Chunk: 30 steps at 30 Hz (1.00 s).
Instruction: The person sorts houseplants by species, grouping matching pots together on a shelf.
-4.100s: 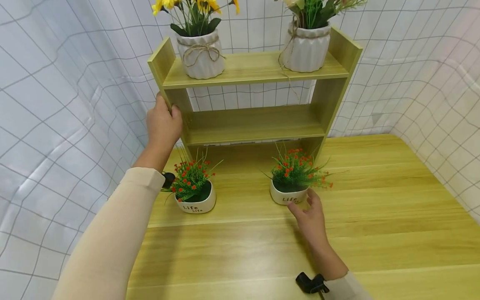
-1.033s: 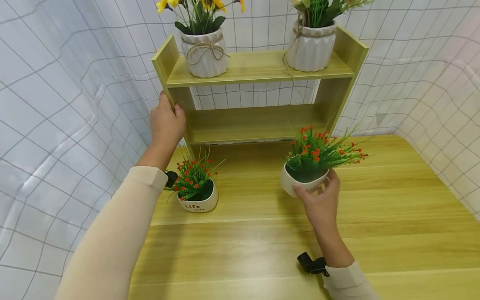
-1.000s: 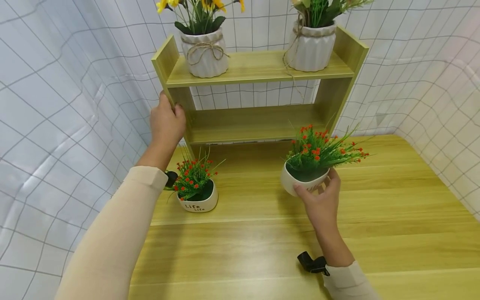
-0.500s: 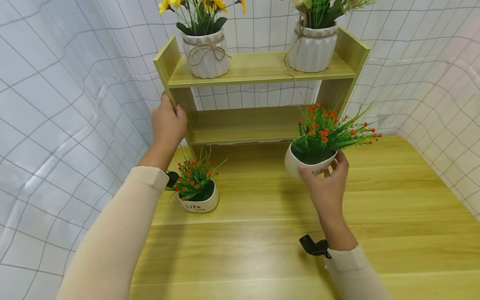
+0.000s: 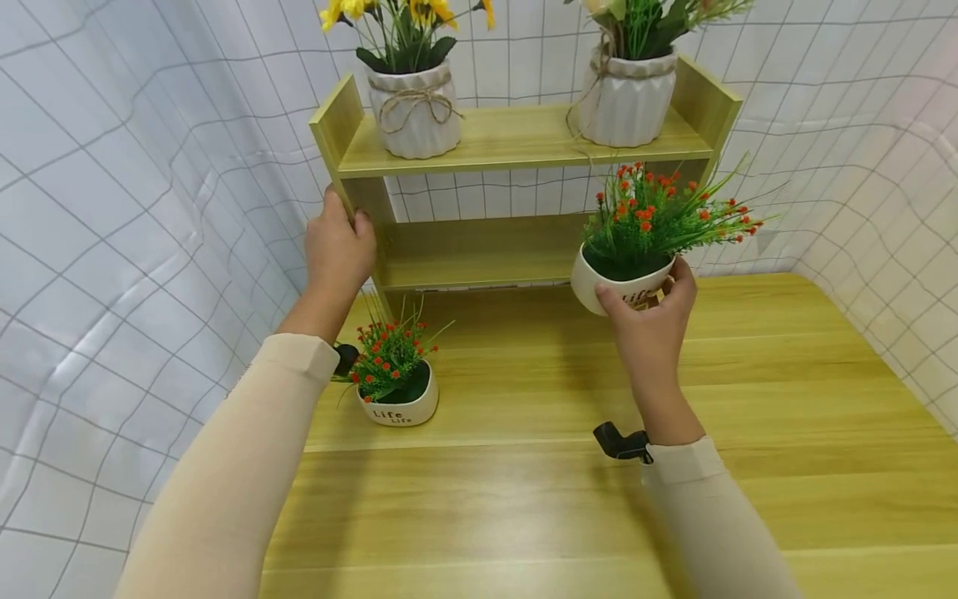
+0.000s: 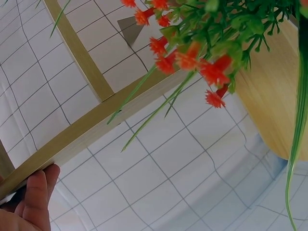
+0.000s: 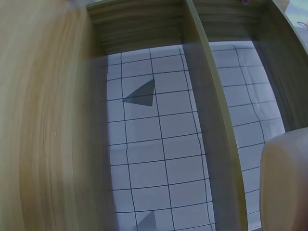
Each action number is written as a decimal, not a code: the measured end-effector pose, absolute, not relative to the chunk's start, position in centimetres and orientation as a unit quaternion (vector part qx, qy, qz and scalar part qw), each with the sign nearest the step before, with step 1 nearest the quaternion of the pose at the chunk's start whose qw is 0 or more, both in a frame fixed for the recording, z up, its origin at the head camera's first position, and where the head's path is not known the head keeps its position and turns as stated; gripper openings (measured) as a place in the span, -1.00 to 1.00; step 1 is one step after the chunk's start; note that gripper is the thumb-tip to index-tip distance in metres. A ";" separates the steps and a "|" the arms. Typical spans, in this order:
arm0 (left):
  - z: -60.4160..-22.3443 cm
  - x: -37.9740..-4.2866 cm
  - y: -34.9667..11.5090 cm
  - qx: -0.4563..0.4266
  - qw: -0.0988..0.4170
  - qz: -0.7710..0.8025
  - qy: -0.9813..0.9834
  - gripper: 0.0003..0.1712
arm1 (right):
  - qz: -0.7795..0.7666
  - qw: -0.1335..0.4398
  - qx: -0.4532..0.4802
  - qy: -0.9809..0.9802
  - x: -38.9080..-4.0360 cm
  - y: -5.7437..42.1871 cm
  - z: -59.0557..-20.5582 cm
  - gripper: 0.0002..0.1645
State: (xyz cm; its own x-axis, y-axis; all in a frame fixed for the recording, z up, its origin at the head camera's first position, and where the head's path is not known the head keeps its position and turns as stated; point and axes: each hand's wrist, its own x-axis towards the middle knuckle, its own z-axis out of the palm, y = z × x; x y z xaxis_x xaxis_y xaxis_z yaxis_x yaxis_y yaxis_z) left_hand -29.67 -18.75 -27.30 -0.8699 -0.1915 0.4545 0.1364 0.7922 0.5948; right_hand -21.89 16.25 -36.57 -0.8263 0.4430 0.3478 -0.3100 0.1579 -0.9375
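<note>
Holding the potted red-flowered plant point(image 5: 636, 237) aloft over the table point(image 5: 486, 499), before the right end of the rack point(image 5: 479, 245), right hand point(image 5: 654, 324) pinching the pot's point(image 5: 587, 281) near right side. Left hand point(image 5: 338, 249) gripping the rack's left panel point(image 5: 341, 125). Lopsided hold could let it tilt; spreading foliage point(image 5: 636, 218) could snag the top shelf point(image 5: 516, 133).

In my head view, the top edge crops the yellow flowers point(image 5: 430, 12) and pale blooms point(image 5: 608, 8). The wooden shelf point(image 5: 524, 133) partly hides the left hand's point(image 5: 340, 249) fingers, while the held pot point(image 5: 587, 283) and its plant point(image 5: 636, 220) cover the shelf's lower right side. My left wrist view crops that hand and the red flowers point(image 6: 214, 72). In my right wrist view, I can't identify a cropped, pale rounded form point(image 7: 284, 183).
</note>
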 end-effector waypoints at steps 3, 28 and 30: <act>-27.3 -29.6 -18.7 0.015 0.253 -0.319 -0.913 -0.52 | 0.641 0.301 -0.048 -0.704 -22.5 16.2 -36.6 0.20; -27.3 -29.6 -18.7 0.010 0.258 -0.321 -0.911 -0.54 | 0.624 0.298 -0.091 -0.717 -27.3 15.0 -35.5 0.27; -27.3 -29.6 -18.7 0.009 0.259 -0.323 -0.911 -0.54 | 0.614 0.300 -0.098 -0.723 -27.6 14.9 -35.3 0.28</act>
